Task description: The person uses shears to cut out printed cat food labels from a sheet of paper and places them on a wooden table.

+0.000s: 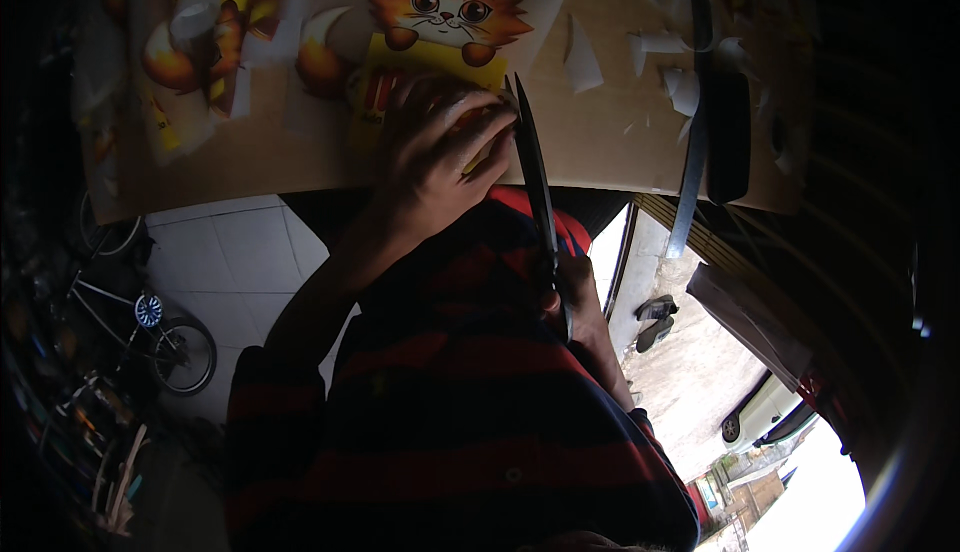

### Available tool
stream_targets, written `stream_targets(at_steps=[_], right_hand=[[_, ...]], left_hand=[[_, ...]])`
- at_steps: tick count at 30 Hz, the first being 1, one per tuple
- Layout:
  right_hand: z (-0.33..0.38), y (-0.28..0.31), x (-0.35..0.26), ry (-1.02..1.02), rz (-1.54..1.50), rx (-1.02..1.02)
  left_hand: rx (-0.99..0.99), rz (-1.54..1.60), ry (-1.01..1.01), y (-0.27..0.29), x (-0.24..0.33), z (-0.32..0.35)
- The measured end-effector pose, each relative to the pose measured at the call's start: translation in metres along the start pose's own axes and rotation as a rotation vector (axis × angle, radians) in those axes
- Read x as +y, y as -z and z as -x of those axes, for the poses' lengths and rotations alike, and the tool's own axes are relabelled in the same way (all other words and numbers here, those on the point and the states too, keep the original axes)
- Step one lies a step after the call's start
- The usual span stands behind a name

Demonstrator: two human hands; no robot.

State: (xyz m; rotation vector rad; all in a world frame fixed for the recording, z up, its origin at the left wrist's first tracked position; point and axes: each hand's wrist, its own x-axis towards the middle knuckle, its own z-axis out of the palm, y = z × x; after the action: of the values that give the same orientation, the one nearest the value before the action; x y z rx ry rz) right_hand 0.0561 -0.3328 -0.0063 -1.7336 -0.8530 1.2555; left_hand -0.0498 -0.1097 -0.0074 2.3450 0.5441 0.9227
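My left hand (440,152) presses flat on a printed sheet with an orange cartoon cat on yellow (445,12), which lies on a brown board (600,142). My right hand (578,304) sits close to my striped red and dark shirt and grips the handles of long dark scissors (535,172). Their blades point away from me, and the tip reaches the sheet's right edge beside my left fingers. The sheet's lower part is hidden under my left hand.
More orange and yellow printed cut-outs (195,42) lie at the board's left. White paper scraps (680,67), a long dark strip (692,162) and a black oblong object (728,137) lie at its right. Below are a tiled floor, a bicycle (150,327), sandals (655,320) and a car (760,412).
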Motion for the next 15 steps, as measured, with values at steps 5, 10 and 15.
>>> stream_targets(at_steps=[5, 10, 15], right_hand=[[0.0, -0.005, -0.001, 0.034, -0.038, -0.005], [0.001, -0.011, 0.0, 0.025, -0.051, 0.014], [0.002, -0.018, 0.008, -0.011, -0.18, 0.048]], left_hand=[[0.016, 0.005, 0.008, -0.004, 0.001, 0.001], [0.011, 0.055, 0.078, -0.008, 0.003, 0.005], [0.006, 0.027, 0.051, -0.008, 0.004, 0.003]])
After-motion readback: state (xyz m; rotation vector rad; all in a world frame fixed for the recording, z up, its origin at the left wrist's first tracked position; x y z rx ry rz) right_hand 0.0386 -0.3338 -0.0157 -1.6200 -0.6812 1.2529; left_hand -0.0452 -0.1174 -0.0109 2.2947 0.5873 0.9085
